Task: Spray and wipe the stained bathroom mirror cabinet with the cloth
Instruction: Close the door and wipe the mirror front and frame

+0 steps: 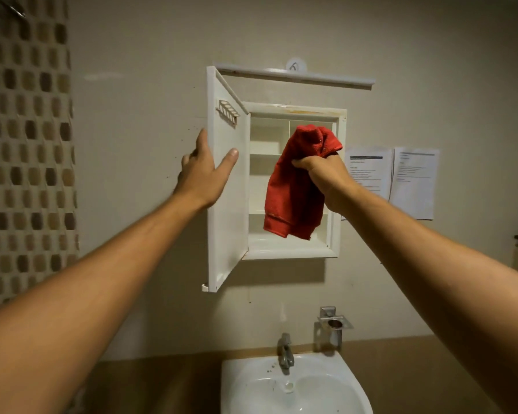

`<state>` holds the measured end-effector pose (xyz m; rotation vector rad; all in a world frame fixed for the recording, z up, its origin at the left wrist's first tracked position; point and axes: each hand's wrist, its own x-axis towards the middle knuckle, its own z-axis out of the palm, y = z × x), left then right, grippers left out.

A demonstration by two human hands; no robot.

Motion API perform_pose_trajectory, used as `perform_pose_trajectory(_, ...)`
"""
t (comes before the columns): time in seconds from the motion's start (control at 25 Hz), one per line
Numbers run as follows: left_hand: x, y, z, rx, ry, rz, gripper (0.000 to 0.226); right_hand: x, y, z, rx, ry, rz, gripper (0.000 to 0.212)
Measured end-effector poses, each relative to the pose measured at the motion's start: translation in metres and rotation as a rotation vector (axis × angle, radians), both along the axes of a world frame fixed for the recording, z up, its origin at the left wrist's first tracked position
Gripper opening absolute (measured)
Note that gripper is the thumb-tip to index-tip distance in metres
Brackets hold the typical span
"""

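The white bathroom cabinet (335, 186) hangs on the wall with its door (229, 222) swung open to the left; its mirror face is turned away from me. Inside are white shelves. My left hand (205, 171) holds the door's free edge, thumb on the inner side and fingers behind it. My right hand (323, 174) grips a red cloth (293, 192) in front of the open compartment; the cloth hangs down from my fist. Rust-coloured stains mark the top of the cabinet frame. No spray bottle is in view.
Below the cabinet are a white sink (293, 386) with a metal tap (285, 351) and a metal cup holder (332, 324) on the wall. Two paper sheets (413, 180) are stuck to the wall on the right. A light bar (296, 74) runs above the cabinet. Mosaic tiles cover the left wall.
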<state>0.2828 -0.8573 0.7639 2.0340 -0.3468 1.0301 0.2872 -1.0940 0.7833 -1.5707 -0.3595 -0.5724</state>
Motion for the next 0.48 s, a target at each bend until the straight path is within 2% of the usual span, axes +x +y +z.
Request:
perform_pose_trajectory(0.12, 0.005, -0.025, 0.003, 0.072, -0.073, -0.095, 0.076, -0.008, -0.01, -0.004, -0.036, -0.031, -0.046, 0.033)
perform_pose_trajectory(0.24, 0.021, -0.061, 0.005, 0.179, -0.071, -0.26, 0.077, -0.008, -0.03, -0.006, -0.032, -0.065, -0.129, 0.037)
perform_pose_trajectory(0.36, 0.047, -0.098, 0.002, 0.382, 0.019, -0.375, 0.075, -0.006, -0.057, -0.006, -0.032, -0.092, -0.282, 0.042)
perform_pose_trajectory(0.48, 0.086, -0.115, -0.001, 0.59, 0.062, -0.357, 0.071, 0.005, -0.08, -0.004, -0.043, -0.147, -0.45, 0.047)
